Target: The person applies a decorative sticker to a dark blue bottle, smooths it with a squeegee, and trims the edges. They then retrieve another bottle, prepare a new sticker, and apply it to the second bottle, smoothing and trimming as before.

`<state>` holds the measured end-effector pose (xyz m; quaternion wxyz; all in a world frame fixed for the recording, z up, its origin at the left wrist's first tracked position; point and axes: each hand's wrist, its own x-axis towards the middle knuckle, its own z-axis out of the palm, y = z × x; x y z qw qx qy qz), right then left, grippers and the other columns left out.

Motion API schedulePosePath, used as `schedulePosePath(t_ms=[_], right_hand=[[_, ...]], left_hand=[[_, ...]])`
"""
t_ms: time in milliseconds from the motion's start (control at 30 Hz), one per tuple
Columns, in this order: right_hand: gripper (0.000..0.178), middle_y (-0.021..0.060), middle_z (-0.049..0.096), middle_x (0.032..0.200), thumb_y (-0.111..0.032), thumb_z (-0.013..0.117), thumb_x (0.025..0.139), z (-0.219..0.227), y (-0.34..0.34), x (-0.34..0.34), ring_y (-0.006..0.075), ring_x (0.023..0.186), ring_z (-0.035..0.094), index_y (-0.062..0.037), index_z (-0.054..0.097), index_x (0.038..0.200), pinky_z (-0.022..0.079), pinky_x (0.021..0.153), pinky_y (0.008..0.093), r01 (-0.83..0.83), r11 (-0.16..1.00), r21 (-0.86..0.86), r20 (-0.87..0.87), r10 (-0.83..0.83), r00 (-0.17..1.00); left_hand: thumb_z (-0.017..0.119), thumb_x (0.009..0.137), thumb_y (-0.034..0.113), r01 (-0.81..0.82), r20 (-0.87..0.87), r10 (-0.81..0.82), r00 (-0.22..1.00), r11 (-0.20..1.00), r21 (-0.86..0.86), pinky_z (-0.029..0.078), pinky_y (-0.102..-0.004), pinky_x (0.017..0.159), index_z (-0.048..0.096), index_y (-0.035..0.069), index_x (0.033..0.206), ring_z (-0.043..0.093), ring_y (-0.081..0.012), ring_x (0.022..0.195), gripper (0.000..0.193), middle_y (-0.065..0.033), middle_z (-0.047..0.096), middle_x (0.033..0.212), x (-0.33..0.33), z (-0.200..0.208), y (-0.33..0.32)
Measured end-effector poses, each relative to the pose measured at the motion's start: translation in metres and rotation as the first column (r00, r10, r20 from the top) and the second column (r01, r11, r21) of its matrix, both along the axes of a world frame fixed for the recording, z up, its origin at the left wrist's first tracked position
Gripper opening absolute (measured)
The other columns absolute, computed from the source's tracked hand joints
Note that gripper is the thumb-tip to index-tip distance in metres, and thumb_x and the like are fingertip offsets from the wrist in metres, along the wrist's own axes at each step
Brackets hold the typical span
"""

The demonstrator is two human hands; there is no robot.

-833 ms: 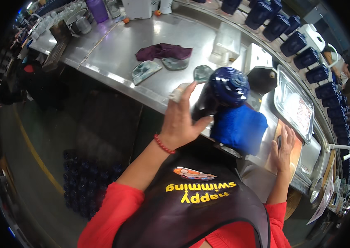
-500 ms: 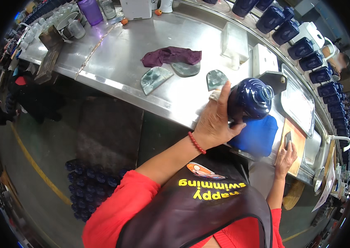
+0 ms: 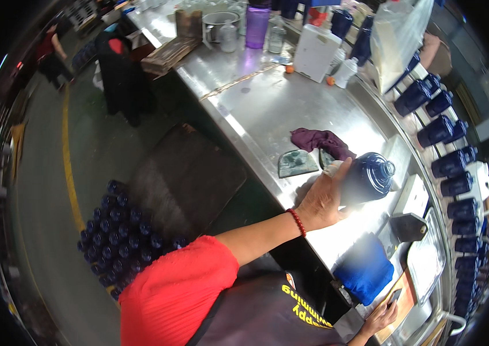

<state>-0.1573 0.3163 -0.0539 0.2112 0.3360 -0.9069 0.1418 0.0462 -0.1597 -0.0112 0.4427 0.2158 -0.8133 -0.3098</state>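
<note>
My left hand (image 3: 326, 199) grips a dark blue glazed jar (image 3: 366, 179) by its side, holding it over the steel counter (image 3: 267, 104). A red bead bracelet sits on that wrist. Just beyond the jar lie a purple rag (image 3: 319, 140) and two greenish flat scraper-like pieces (image 3: 295, 162). My right hand (image 3: 380, 317) rests low at the counter's near end, fingers on a small dark object on an orange board (image 3: 403, 300). A blue cloth pad (image 3: 364, 271) lies between the two hands.
A row of dark blue jars (image 3: 449, 138) runs along the far side of the counter. Several more jars stand clustered on the floor (image 3: 114, 230) beside a dark mat (image 3: 184, 179). A white box (image 3: 315, 53), purple cup (image 3: 257, 26) and bottles stand at the counter's far end.
My left hand has carried the blue jar away from the blue cloth pad, leftward along the counter toward the purple rag. My view has swung left. The right hand stays at the board.
</note>
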Motion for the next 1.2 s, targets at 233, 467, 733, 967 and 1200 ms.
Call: schedulePosePath(t_ms=[233, 467, 733, 967, 1200], right_hand=[[0.045, 0.0267, 0.055, 0.137, -0.027, 0.050, 0.108, -0.001, 0.007, 0.003, 0.0415, 0.129, 0.051, 0.0057, 0.057, 0.138, 0.038, 0.110, 0.0479, -0.019, 1.000, -0.007, -0.054, 0.019, 0.998], [0.041, 0.0271, 0.056, 0.136, -0.019, 0.051, 0.107, -0.005, 0.014, 0.004, 0.0424, 0.127, 0.053, 0.0069, 0.056, 0.138, 0.040, 0.108, 0.0484, -0.121, 0.935, -0.333, -0.017, 0.123, 0.992], [0.040, 0.0163, 0.056, 0.135, -0.006, 0.050, 0.106, -0.005, 0.055, 0.000, 0.0193, 0.113, 0.058, 0.0036, 0.049, 0.145, 0.048, 0.099, 0.0317, -0.039, 0.681, -0.731, 0.299, 0.371, 0.879], [0.041, 0.0196, 0.070, 0.119, -0.031, 0.067, 0.100, 0.034, 0.127, 0.002, 0.0308, 0.099, 0.069, 0.0007, 0.067, 0.126, 0.056, 0.085, 0.0464, 0.309, 0.549, -0.777, 0.375, 0.009, 0.927], [0.042, 0.0176, 0.069, 0.125, -0.033, 0.067, 0.099, 0.058, 0.158, -0.041, 0.0352, 0.110, 0.066, -0.0032, 0.066, 0.128, 0.046, 0.105, 0.0526, 0.242, 0.689, -0.684, 0.114, -0.227, 0.967]], left_hand=[[0.080, 0.082, 0.026, -0.100, 0.038, 0.101, 0.994, 0.995, -0.018, 0.041, -0.0543, 0.104, 0.010, -0.006, 0.157, 0.053, -0.0508, 0.117, 0.108, -0.0329, 0.049, 0.138, 0.013, -0.003, 0.036], [0.073, 0.089, 0.026, 0.044, -0.094, -0.074, 0.993, 0.958, -0.284, 0.036, -0.0516, 0.109, 0.049, 0.004, 0.142, 0.049, -0.0434, 0.126, 0.062, -0.0238, 0.054, 0.137, 0.011, 0.029, 0.136], [0.070, 0.086, 0.010, 0.511, 0.078, -0.534, 0.842, 0.745, -0.429, 0.049, -0.0404, 0.080, 0.065, 0.007, 0.104, 0.060, -0.0313, 0.083, 0.018, -0.0112, 0.062, 0.087, -0.075, 0.039, 0.243], [0.070, 0.086, 0.015, 0.596, 0.185, -0.573, 0.798, 0.707, -0.382, 0.047, -0.0404, 0.060, 0.063, 0.009, 0.088, 0.060, -0.0290, 0.067, 0.010, -0.0087, 0.053, 0.065, -0.115, 0.012, 0.286], [0.069, 0.090, 0.018, 0.609, 0.261, -0.554, 0.791, 0.756, -0.240, 0.050, -0.0432, 0.065, 0.066, 0.009, 0.090, 0.064, -0.0336, 0.071, 0.010, -0.0127, 0.061, 0.070, -0.125, -0.005, 0.286]])
